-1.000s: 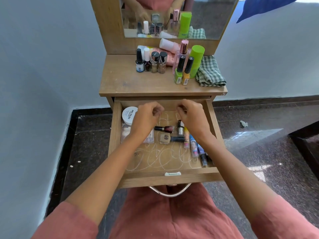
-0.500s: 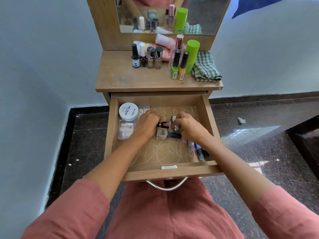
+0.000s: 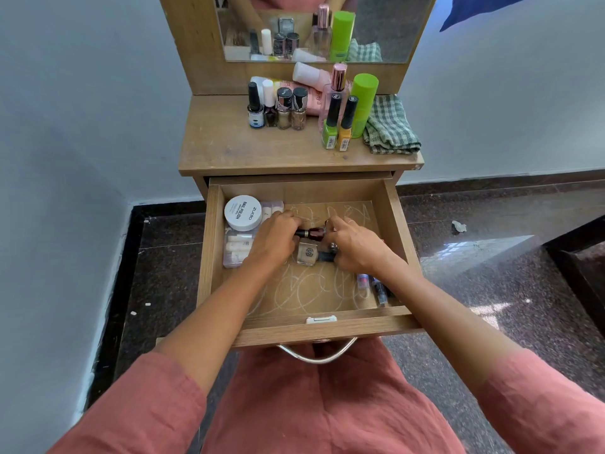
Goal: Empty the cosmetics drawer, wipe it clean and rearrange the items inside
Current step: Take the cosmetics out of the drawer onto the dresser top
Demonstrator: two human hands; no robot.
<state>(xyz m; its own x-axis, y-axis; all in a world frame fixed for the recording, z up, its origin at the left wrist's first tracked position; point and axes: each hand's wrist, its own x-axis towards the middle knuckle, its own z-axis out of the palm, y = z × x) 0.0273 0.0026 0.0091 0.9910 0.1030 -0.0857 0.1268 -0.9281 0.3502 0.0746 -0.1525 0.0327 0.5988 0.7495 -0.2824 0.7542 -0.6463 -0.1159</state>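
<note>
**Two hands in the open drawer**

Head view: the drawer [image 3: 327,334] is pulled out under the table [image 3: 245,149]. The left hand [image 3: 275,239] pinches the dark cap of a dark red nail polish bottle [image 3: 312,233] lying on its side. The right hand [image 3: 358,249] curls its fingers [image 3: 337,224] at the bottle's other end; I cannot tell what they hold. A square beige bottle [image 3: 307,253] lies between the hands.

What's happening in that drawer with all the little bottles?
A person has both hands in the open drawer of a small dressing table. The left hand seems to pinch a dark red bottle lying on its side; the right hand curls close beside it, grip unclear. A white jar sits inside too. Many bottles stand on top by a checked cloth.
</note>
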